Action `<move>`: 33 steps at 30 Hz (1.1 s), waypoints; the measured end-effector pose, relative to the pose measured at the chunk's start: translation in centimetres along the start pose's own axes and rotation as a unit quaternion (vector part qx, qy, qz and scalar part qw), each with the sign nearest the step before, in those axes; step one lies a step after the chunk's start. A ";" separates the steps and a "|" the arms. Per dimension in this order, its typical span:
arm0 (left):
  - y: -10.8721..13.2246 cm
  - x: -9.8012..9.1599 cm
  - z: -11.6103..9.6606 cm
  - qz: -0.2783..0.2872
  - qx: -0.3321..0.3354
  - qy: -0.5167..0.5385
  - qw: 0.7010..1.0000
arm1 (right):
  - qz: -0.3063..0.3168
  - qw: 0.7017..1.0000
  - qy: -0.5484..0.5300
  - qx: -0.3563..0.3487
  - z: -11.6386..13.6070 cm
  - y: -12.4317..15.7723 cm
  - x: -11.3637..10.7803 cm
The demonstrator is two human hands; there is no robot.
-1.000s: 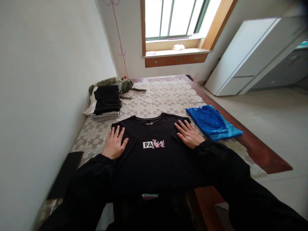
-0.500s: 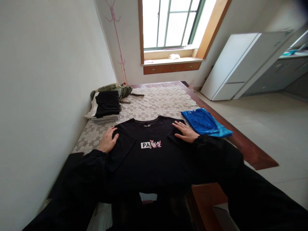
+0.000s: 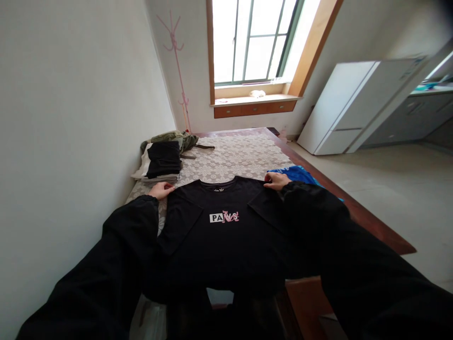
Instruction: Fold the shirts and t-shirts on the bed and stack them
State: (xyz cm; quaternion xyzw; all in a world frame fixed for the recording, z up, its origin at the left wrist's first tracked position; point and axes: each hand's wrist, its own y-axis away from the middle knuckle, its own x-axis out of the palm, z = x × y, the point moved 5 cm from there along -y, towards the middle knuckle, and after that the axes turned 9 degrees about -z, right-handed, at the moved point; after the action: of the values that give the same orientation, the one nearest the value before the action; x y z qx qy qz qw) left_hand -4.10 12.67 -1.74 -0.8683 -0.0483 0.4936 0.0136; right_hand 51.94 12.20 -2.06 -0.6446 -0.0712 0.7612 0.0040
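A black T-shirt (image 3: 226,250) lies spread face up on the patterned tablecloth (image 3: 244,153), its neckline toward the window. White lettering and a pink figure mark its chest, and both sleeves are turned in over the front. My left hand (image 3: 162,190) pinches the shirt's edge at the left shoulder. At the opposite shoulder, the fingers of my right hand (image 3: 278,180) are closed on the cloth. Just beyond my right hand lies a folded blue garment (image 3: 300,174), partly covered by my hand and sleeve.
Folded clothes (image 3: 163,159) are stacked at the left by the wall, with an olive-green bag (image 3: 184,139) behind them. A pink coat stand (image 3: 180,75) rises in the corner. Right of the table stands a white fridge (image 3: 339,108). A brown box-like piece (image 3: 304,297) is below the near edge.
Both hands have gone from lying flat on the sleeves to gripping the shirt's shoulder edges. My right forearm now covers more of the blue garment. The camera view has tilted slightly upward.
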 end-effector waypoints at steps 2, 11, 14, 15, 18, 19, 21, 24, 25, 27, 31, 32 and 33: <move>-0.6 0.3 -0.4 0.027 0.007 0.013 1.000 | 0.020 1.000 -0.023 -0.006 0.2 -0.6 0.0; -0.8 -0.1 -0.9 0.006 0.049 0.026 0.998 | 0.009 0.997 -0.075 -0.018 -0.7 -1.5 -1.1; -0.7 -0.7 -1.1 -0.031 0.054 0.012 0.998 | -0.025 0.997 -0.071 -0.004 -1.4 -1.5 -1.6; -0.6 -0.7 -1.2 -0.044 0.056 0.004 0.997 | -0.034 0.997 -0.067 0.001 -1.5 -1.5 -1.7; -0.1 -0.5 -1.9 -0.072 0.066 -0.021 0.995 | -0.055 0.997 -0.052 0.010 -1.1 -1.4 -1.5; 0.1 -0.3 -2.1 -0.077 0.069 -0.030 0.994 | -0.059 0.997 -0.046 0.011 -0.7 -1.3 -1.3; 0.7 -0.1 -2.6 -0.084 0.077 -0.046 0.992 | -0.068 0.997 -0.035 0.009 0.0 -0.8 -1.0; 2.5 -0.5 -3.2 -0.101 0.093 -0.064 0.988 | -0.096 0.995 -0.025 -0.005 1.1 0.9 -0.6; 3.5 -0.7 -3.5 -0.107 0.102 -0.068 0.987 | -0.119 0.992 -0.027 -0.019 1.4 1.8 -0.7; 6.1 -0.9 -4.3 -0.112 0.138 -0.074 0.981 | -0.170 0.982 -0.045 -0.073 2.3 4.0 -0.7; 12.7 0.1 -6.4 -0.072 0.238 -0.066 0.966 | -0.191 0.958 -0.089 -0.193 4.5 9.4 -0.8; 14.3 0.5 -6.7 -0.052 0.250 -0.065 0.965 | -0.183 0.956 -0.098 -0.206 5.0 11.0 -1.0; 15.9 0.8 -6.8 -0.035 0.256 -0.065 0.964 | -0.180 0.954 -0.112 -0.213 5.5 12.7 -1.4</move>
State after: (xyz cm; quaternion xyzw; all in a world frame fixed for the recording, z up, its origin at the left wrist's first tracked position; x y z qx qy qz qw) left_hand 3.25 -2.87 -0.07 -0.7997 0.0485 0.5441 0.2491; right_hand 47.85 -1.06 -1.23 -0.5175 -0.3470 0.7822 -0.0042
